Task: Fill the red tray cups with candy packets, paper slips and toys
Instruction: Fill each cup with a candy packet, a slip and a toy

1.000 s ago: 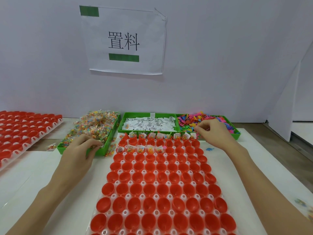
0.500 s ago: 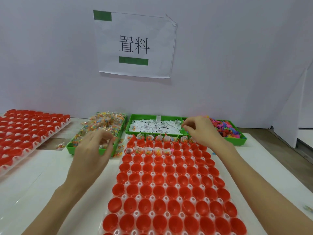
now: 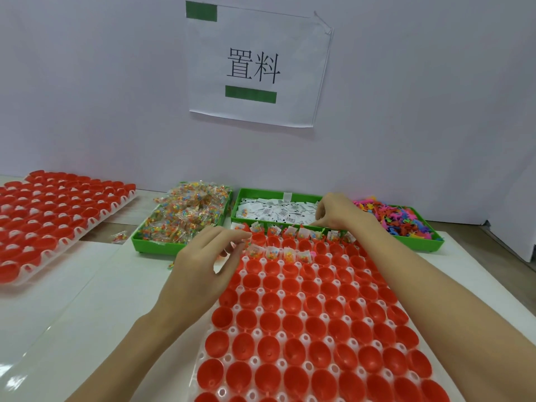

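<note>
The red tray (image 3: pixel 307 332) of cups lies in front of me. Its back row and part of the second row hold candy packets and paper slips (image 3: pixel 290 252). My left hand (image 3: pixel 203 265) hovers at the tray's far left corner, fingers curled, pinching candy packets. My right hand (image 3: pixel 338 213) hangs over the near right edge of the green paper slip bin (image 3: pixel 275 195), just above the back row. Its fingers curl downward round a small greenish toy at the fingertips. The candy bin (image 3: pixel 150 245) stands left of the slips and the toy bin (image 3: pixel 420 245) right of them.
A second red tray (image 3: pixel 43 224) with filled cups lies at the far left. A loose candy packet (image 3: pixel 119 237) rests on the table beside the candy bin. A white wall with a paper sign (image 3: pixel 255 68) closes off the back.
My right hand has moved left from the toy bin to the slip bin's near edge. My left hand has come right from the candy bin to the tray's far left corner.
</note>
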Available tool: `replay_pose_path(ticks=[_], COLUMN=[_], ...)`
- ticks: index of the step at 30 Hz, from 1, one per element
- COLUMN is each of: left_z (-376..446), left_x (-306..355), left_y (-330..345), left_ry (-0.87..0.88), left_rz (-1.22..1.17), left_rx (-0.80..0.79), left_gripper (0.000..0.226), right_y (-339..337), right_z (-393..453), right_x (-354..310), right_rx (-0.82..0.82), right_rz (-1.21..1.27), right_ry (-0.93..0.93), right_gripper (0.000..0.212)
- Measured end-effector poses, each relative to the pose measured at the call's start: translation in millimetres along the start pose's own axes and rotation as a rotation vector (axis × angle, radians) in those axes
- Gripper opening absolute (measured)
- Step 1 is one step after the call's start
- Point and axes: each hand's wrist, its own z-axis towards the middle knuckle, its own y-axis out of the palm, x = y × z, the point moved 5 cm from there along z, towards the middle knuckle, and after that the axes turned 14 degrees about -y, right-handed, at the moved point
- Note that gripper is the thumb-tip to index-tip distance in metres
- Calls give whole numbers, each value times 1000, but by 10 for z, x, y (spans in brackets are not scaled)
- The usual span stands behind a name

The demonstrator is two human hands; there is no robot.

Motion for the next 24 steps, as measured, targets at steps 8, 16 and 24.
replay_pose_path(ticks=[8, 16, 24], left_z=[2, -5, -4], left_x=[-16, 7, -8], left_y=[12, 11, 10], left_ry=[-21, -4, -12], left_rz=[19, 32, 35], left_rx=[-21, -24, -33], left_gripper=[19, 19, 19], right_y=[-41, -94, -9], right_z=[-53, -62, -107], right_x=[-15, -10, 39], right_rx=[54, 130, 114], right_rz=[25, 57, 299], right_ry=[-13, 35, -25], right_gripper=[11, 15, 13])
